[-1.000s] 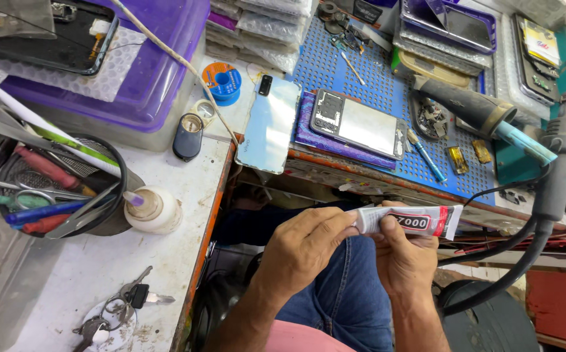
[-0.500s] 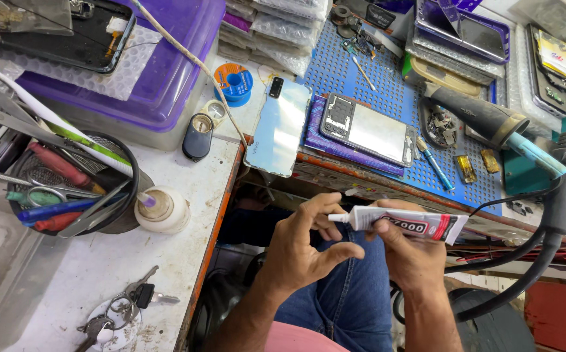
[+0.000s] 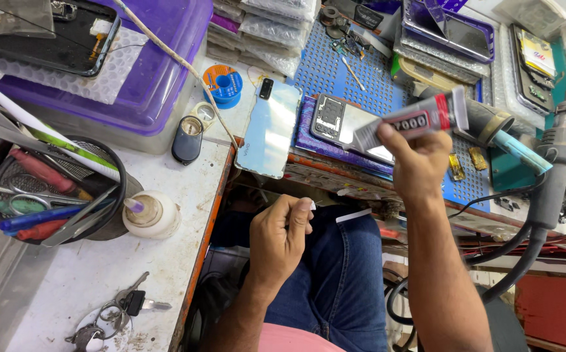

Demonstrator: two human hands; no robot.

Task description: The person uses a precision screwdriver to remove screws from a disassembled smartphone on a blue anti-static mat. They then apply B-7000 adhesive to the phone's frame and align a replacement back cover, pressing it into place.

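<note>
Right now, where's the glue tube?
In the head view the glue tube is up in the right hand, right of centre, raised over the opened phone on the blue perforated mat.

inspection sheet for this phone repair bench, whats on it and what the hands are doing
surface: white worktop, scuffed, beside a blue perforated mat.
job's things: glue tube raised in the right hand, over an opened phone on the mat; small white cap at the left hand's fingertips.
clutter: light blue phone back cover, purple bin, black cup of tools, small white bottle, keys, blue solder spool.
grippers: right hand gripping the tube; left hand over the lap, pinching the cap.
cables: thick black hose from a grey hot-air handle; white cord across the bin.
surroundings: blue jeans under the bench edge.
</note>
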